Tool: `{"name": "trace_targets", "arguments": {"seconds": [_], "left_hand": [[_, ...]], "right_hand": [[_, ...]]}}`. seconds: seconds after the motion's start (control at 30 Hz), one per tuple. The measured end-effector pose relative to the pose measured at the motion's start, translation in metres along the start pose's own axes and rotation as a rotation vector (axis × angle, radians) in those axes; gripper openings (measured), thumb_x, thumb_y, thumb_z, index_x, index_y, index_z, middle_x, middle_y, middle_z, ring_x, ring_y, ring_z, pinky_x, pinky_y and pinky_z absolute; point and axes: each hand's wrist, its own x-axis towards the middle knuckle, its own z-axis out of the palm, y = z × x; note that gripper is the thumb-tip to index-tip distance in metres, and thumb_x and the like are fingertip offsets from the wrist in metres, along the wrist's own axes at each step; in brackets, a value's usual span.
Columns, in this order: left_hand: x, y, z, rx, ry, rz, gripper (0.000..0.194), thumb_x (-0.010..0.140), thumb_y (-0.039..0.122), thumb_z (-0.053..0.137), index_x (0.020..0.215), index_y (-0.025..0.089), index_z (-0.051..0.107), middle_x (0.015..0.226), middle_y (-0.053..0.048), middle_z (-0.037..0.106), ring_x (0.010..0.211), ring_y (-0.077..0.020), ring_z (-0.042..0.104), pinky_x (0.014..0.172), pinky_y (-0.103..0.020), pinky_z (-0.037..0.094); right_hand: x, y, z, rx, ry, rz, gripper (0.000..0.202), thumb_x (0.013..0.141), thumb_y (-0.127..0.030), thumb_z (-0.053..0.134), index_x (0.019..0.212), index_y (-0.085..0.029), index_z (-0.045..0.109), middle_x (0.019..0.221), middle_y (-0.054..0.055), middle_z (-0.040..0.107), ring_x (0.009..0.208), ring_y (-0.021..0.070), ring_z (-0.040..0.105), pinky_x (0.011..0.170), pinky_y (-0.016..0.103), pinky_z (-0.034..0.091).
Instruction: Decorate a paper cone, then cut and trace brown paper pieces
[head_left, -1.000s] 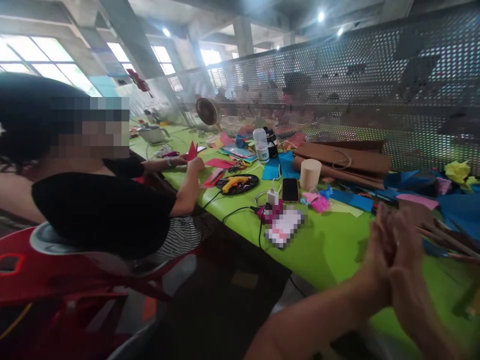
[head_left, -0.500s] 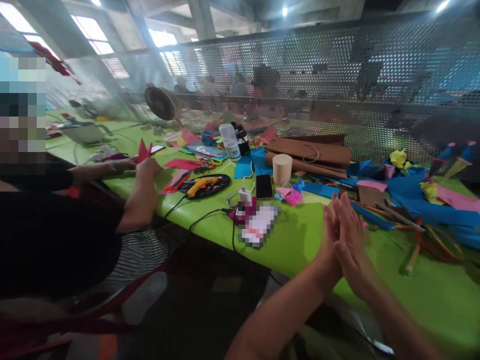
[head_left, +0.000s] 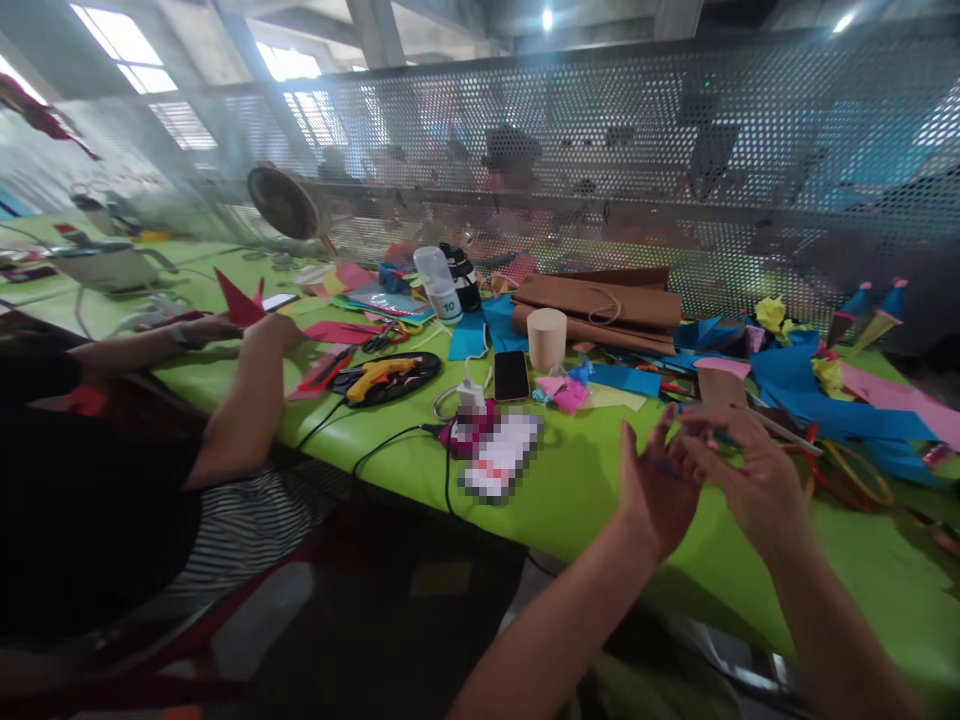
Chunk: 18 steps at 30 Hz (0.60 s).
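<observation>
Over the front of the green table (head_left: 570, 520), my two hands meet with fingertips touching or nearly so. My left hand (head_left: 660, 490) has its thumb raised and its other fingers loosely bent, palm partly in shadow. Reaching across to those fingers, my right hand (head_left: 757, 480) has curved fingers, spaced apart. No object shows in either hand, though the spot where the fingers overlap is partly hidden. Just beyond them lie blue paper (head_left: 626, 379), pink crumpled wrapping (head_left: 571, 396) and a pale cylinder (head_left: 547, 338).
A blurred-screen phone (head_left: 501, 458), a dark phone (head_left: 511, 376) and a yellow glue gun (head_left: 379, 380) lie to the left. Brown paper rolls (head_left: 592, 300) rest behind. At far left, a co-worker's hands (head_left: 274, 332) hold red paper (head_left: 238, 300). A mesh partition (head_left: 585, 160) borders the back.
My palms, pressed together before, have come apart; my right hand has moved right, its fingers now curved toward the left hand's. The view has shifted slightly to the right.
</observation>
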Motion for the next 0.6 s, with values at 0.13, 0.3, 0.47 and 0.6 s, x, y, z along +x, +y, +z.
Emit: {"name": "trace_targets", "arguments": {"seconds": [0.13,0.3,0.47,0.6], "left_hand": [[-0.003,-0.001,0.006,0.147,-0.038,0.045,0.068,0.108,0.067,0.027,0.146,0.023,0.061,0.147,-0.014,0.068,0.142,-0.0252,0.061,0.122,-0.04,0.045],[-0.001,0.002,0.006,0.466,-0.117,0.065,0.078,0.103,0.078,0.023,0.153,0.026,0.054,0.156,-0.013,0.06,0.144,-0.0294,0.058,0.116,-0.045,0.051],[0.021,0.034,-0.013,1.263,-0.133,0.303,0.048,0.103,0.053,0.055,0.138,0.021,0.066,0.147,-0.013,0.066,0.14,-0.0304,0.058,0.119,-0.046,0.044],[0.029,0.048,-0.026,2.025,-0.105,0.335,0.036,0.099,0.047,0.064,0.12,0.018,0.074,0.116,-0.015,0.077,0.115,-0.0349,0.067,0.105,-0.049,0.05]], "right_hand": [[-0.013,0.005,0.0,-0.17,-0.047,-0.062,0.01,0.088,-0.043,0.08,0.092,-0.034,0.082,0.098,0.002,0.079,0.102,0.0323,0.07,0.094,0.052,0.053],[-0.022,0.01,-0.003,-0.082,0.014,0.013,0.011,0.092,-0.044,0.075,0.088,-0.034,0.079,0.093,0.002,0.079,0.095,0.0305,0.072,0.089,0.049,0.055],[-0.03,0.029,-0.036,0.161,0.241,0.387,0.026,0.083,-0.05,0.084,0.098,-0.029,0.078,0.098,0.003,0.077,0.091,0.0256,0.07,0.086,0.044,0.053],[-0.038,0.045,-0.05,0.273,0.325,0.456,0.029,0.08,-0.05,0.087,0.094,-0.027,0.076,0.093,0.004,0.074,0.09,0.0247,0.067,0.081,0.04,0.052]]}}
